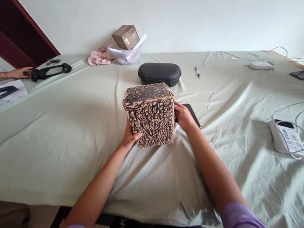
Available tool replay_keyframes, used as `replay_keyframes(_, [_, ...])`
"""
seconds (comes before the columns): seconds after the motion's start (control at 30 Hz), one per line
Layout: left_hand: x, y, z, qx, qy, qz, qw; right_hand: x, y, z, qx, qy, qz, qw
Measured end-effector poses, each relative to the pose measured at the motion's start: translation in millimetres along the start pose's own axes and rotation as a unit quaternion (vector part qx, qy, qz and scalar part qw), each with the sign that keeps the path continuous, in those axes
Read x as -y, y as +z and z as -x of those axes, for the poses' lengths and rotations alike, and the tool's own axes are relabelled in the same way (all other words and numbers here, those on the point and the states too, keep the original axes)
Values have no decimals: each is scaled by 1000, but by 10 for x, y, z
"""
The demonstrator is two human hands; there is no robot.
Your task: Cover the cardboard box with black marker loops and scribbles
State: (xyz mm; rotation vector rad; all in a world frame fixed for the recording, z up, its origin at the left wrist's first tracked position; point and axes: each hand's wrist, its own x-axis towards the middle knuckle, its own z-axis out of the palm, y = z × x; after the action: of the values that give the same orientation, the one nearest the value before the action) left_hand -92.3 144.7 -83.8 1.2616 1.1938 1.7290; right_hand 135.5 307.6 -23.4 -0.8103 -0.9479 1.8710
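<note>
A cardboard box point(152, 121) covered in black looping scribbles is held tilted over the cloth-covered table. My left hand point(131, 135) grips its lower left side, thumb on the front face and the other fingers hidden behind. At the right side of the box, my right hand point(183, 115) is closed, its fingers partly hidden by the edge. Something small and dark shows by those fingers; I cannot make out what it is. Just behind the box lies a black zippered case point(159, 73). A dark flat object point(193, 114) rests beyond my right wrist.
At the back stands a plastic container point(128, 56) holding a brown box point(126, 37), with pink cloth point(100, 57) beside it. A pen point(197, 72) lies behind. To the right is a white device point(288, 138) with a cable. At far left, another person's hand point(23, 72) touches a black object point(51, 72).
</note>
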Motion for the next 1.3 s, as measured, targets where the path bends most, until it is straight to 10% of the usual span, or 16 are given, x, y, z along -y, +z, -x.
replay_keyframes(0.4, [33, -23, 0, 3, 10, 3, 1000, -123, -166, -127, -119, -68, 256, 957])
replay_keyframes(1.03, [88, -86, -16, -6, 4, -18, 1000, 7, -24, -7, -29, -117, 148, 982])
replay_keyframes(1.3, [66, -75, -9, -2, 10, -25, 1000, -17, -49, -30, -86, -126, 193, 969])
